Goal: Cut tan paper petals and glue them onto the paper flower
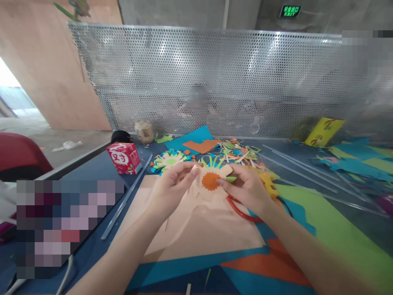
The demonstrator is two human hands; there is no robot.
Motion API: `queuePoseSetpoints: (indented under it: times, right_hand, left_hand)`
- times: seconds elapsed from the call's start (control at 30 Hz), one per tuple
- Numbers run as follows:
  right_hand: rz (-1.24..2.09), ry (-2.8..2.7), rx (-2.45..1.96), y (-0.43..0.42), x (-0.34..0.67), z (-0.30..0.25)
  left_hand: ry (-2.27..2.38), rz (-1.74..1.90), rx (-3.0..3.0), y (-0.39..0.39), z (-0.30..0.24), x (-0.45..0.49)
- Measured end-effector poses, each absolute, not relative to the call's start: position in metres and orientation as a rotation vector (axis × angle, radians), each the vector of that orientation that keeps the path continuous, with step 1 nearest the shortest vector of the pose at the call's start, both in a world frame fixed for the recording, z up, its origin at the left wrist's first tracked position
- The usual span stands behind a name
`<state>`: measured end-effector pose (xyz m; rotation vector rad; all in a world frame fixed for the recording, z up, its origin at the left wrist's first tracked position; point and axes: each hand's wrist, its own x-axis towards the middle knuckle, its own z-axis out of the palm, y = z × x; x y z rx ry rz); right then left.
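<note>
The left hand point(172, 186) and the right hand point(248, 188) pinch opposite edges of a peach paper flower with a jagged orange centre point(211, 181), held just above the large peach paper sheet point(196, 229). The right fingers also clamp a small green paper petal point(231, 179), which could slip or go on crooked, I judge; beyond, loose coloured paper scraps point(242, 153) might snag the thin fringes.

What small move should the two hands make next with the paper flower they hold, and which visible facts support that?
Probably press the green paper petal, pinched in the right hand, onto the paper flower beside its orange centre. The left hand holds the flower's other edge above the peach sheet, and the petal's tip lies right at the centre's rim.
</note>
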<state>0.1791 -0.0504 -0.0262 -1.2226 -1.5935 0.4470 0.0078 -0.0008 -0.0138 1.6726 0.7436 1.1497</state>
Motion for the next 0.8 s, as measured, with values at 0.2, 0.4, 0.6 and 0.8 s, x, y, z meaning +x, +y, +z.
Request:
queuePoseSetpoints:
  times: [0.2, 0.4, 0.6, 0.8]
  right_hand:
    - [0.534, -1.535, -1.25, -0.049, 0.18, -0.028]
    - [0.556, -1.536, -1.268, -0.05, 0.179, -0.028]
    - [0.517, -1.579, -1.278, -0.051, 0.178, -0.027]
    - [0.531, -1.602, -1.269, -0.05, 0.179, -0.03]
  left_hand:
    - [0.82, 1.184, 1.481, 0.008, -0.02, 0.008]
    - [0.807, 1.222, 1.146, 0.014, -0.02, 0.006]
    - [0.883, 1.018, 1.277, 0.007, -0.02, 0.006]
    - [0.96, 1.008, 1.393, 0.008, -0.021, 0.004]
